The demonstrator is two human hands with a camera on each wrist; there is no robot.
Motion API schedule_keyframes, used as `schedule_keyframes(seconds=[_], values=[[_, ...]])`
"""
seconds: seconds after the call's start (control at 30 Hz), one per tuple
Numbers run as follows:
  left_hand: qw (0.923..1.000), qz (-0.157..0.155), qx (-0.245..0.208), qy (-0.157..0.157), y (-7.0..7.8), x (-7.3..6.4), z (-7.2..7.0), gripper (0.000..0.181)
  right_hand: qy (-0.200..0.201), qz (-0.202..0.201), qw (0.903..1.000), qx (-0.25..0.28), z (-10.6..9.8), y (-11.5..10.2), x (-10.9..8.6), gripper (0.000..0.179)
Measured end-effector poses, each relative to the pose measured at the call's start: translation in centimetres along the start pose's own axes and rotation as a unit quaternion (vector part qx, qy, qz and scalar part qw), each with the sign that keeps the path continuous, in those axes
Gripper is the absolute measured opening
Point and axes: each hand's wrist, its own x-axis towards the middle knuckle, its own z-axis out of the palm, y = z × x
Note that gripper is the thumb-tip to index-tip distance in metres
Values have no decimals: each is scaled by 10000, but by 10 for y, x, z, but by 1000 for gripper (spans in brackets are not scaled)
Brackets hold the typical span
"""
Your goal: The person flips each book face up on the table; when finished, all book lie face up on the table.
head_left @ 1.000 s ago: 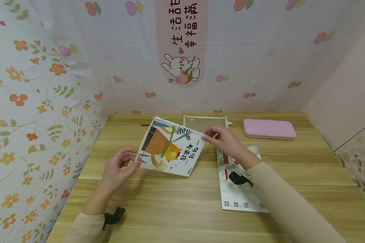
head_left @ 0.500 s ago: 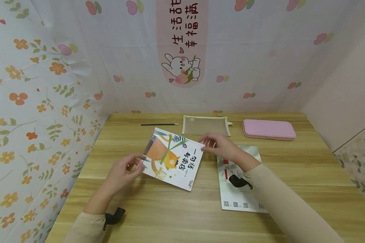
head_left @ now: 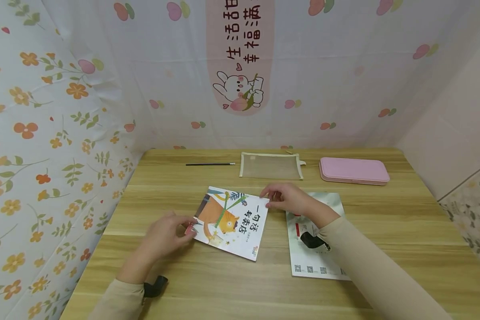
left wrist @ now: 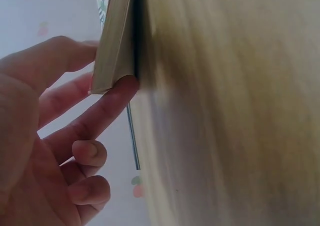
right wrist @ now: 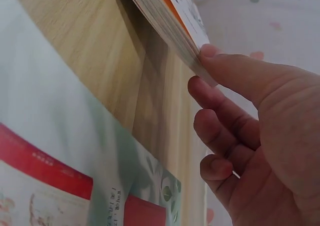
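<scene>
Between both hands is a thin picture book (head_left: 232, 224) with a white cover, an orange cat drawing and dark Chinese characters. My left hand (head_left: 169, 233) pinches its left edge between thumb and fingers; in the left wrist view the page block (left wrist: 112, 50) shows its thickness there. At the upper right corner, my right hand (head_left: 287, 200) grips it, thumb on the cover and fingertips below. The right wrist view shows the book's pages (right wrist: 160, 25) tilted close over the wood. A larger pale green book (head_left: 316, 260) lies partly under my right forearm.
Behind the picture book, a black pencil (head_left: 210, 164), a beige mesh zip pouch (head_left: 270, 166) and a pink pencil case (head_left: 354, 171) lie in a row on the wooden table (head_left: 224, 293). Patterned cloth (head_left: 164, 71) hangs along the back and left.
Both hands have lowered the picture book toward the table and brought it nearer, shifting slightly right. Its cover now lies flatter, and the pencil and pouch behind it have come into full view.
</scene>
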Motion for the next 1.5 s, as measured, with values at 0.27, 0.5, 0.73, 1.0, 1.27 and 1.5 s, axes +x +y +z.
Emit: schedule_keyframes(seconds=[0.27, 0.5, 0.73, 1.0, 1.27, 1.5], values=[[9996, -148, 36, -235, -1, 0, 2, 30, -150, 84, 9998, -88, -2, 1, 0, 36], [9983, -241, 297, -441, 4, 1, 0, 30, -222, 5, 9987, -459, 0, 3, 1, 38], [9977, -262, 315, -545, 5, 4, 0, 30, -308, 180, 9968, -716, 3, 3, 4, 38], [9967, -405, 284, -642, 4, 4, 2, 31, -306, 223, 9946, -967, 3, 3, 6, 34], [9964, -391, 297, -686, 4, 4, 2, 35, -322, 158, 9941, -1025, 5, 1, 8, 31], [9948, -83, 211, -991, 6, 20, -12, 25, -180, 348, 9917, -1225, 8, -8, 2, 34]])
